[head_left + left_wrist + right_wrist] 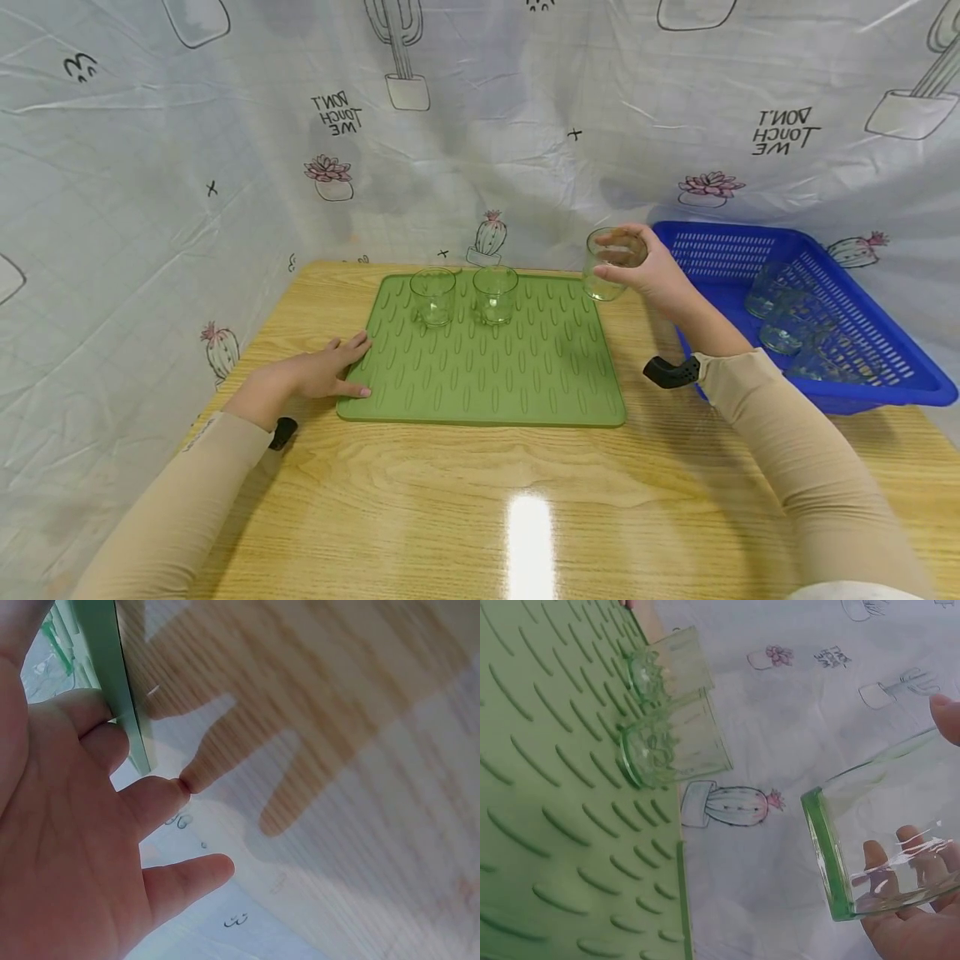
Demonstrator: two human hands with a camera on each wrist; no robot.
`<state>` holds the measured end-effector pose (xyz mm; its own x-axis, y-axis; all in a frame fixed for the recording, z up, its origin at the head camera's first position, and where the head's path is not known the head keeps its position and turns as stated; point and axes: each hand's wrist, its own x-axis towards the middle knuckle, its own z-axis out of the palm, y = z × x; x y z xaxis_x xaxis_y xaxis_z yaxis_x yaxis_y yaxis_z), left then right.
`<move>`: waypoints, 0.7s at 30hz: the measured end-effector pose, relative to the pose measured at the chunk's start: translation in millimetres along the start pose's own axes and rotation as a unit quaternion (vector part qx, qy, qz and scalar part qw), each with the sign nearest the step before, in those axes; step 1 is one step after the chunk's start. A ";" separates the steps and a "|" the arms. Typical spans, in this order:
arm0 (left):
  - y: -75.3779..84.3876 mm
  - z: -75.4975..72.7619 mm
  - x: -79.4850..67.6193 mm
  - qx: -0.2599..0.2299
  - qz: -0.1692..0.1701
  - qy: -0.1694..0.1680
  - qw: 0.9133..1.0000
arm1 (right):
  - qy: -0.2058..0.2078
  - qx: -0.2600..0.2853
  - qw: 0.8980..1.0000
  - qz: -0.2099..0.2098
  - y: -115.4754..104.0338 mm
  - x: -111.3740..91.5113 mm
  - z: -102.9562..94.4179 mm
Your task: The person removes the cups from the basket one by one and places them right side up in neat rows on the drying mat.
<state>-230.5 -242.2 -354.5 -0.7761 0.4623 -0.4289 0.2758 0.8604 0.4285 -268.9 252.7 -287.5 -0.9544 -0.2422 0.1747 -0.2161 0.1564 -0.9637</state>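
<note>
My right hand [645, 265] grips a clear drinking glass [600, 279] by its side, near the back right corner of a green ridged mat [480, 375]. In the right wrist view that glass [826, 855] shows a thick base, with fingers visible through its wall. Two more glasses, a left one [433, 298] and a right one [496, 297], stand upright side by side along the mat's back edge. At the mat's left edge my left hand [318, 371] rests with fingers spread, fingertips on the mat, holding nothing.
A blue slotted plastic basket [840, 398] stands on the right of the wooden table [420, 500], with several glasses [783, 321] inside. A white printed curtain [480, 125] hangs close behind the table and along its left side.
</note>
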 end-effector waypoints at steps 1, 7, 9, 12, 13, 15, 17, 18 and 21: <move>-0.8 1.4 -0.2 -0.001 0.000 0.002 1.000 | 0.000 -0.001 1.000 -0.001 1.0 0.3 2.0; -4.1 8.1 -0.6 0.002 -0.003 0.009 1.000 | 0.000 -0.005 1.000 0.010 5.9 2.9 15.3; -3.7 8.0 -0.1 0.004 -0.003 0.009 1.000 | 0.000 -0.007 1.000 0.014 8.6 4.7 18.8; -3.9 8.1 0.8 0.007 -0.002 0.008 1.000 | 0.004 -0.006 1.000 0.018 14.0 8.0 24.1; -3.5 8.0 0.8 0.007 0.000 0.008 1.000 | 0.005 -0.006 1.000 0.019 16.2 9.3 25.7; -3.2 7.8 0.9 0.008 0.000 0.007 1.000 | 0.005 -0.003 1.000 0.022 20.5 11.3 29.3; -3.2 7.8 0.9 0.007 0.000 0.008 1.000 | 0.002 0.004 1.000 0.024 25.1 13.1 33.1; -3.2 7.9 1.0 0.007 0.000 0.008 1.000 | -0.001 0.005 1.000 0.025 27.3 14.0 35.0; -3.3 8.2 1.1 0.006 -0.001 0.008 1.000 | -0.003 0.012 0.999 0.033 33.7 15.8 40.4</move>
<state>-227.6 -242.8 -363.0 -0.7856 0.4579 -0.4160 0.2820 0.8636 0.4179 -282.9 215.4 -325.4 -0.9652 -0.2374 0.1095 -0.1476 0.1493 -0.9777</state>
